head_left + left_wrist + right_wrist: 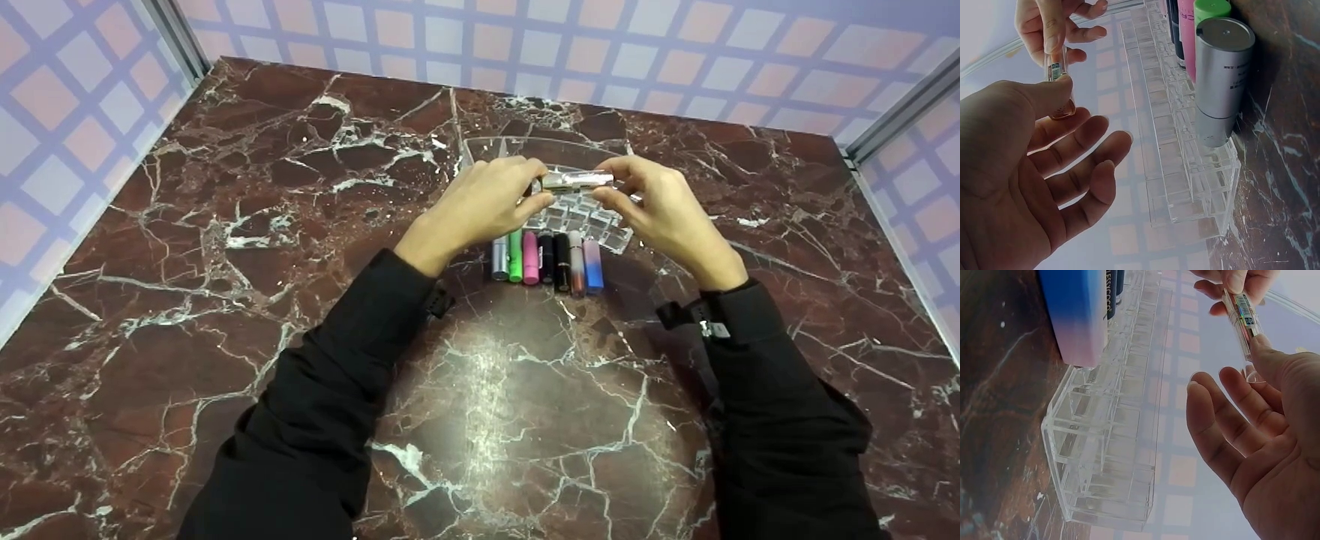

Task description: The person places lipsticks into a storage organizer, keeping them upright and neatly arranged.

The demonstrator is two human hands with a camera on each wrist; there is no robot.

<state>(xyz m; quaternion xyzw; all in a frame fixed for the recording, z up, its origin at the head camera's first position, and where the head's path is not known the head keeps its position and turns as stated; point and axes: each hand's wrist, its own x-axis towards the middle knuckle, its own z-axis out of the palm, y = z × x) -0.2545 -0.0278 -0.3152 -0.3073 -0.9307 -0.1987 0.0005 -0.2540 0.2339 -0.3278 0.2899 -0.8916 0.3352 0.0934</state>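
Over the clear stepped organizer (pixel 616 238), a slim lipstick (pixel 577 181) in a see-through case is held level between both hands. My left hand (pixel 484 199) pinches one end between thumb and forefinger; its other fingers are spread and loosely bent in the left wrist view. At the opposite end, the thumb and fingers of my right hand (pixel 660 202) pinch the case. A barcode label (pixel 1245 310) shows on its side in the right wrist view. Below the hands, several cosmetic tubes stand in the organizer's front row, including a silver tube (pixel 1224 73) and a blue-and-pink tube (pixel 1075 315).
Between those end tubes are a green tube (pixel 515 255), a pink tube (pixel 531 259), black tubes and a grey-orange tube (pixel 577 262). The organizer stands on a dark red marbled table (pixel 300 225). Checkered panels (pixel 510 45) border the table's back and sides.
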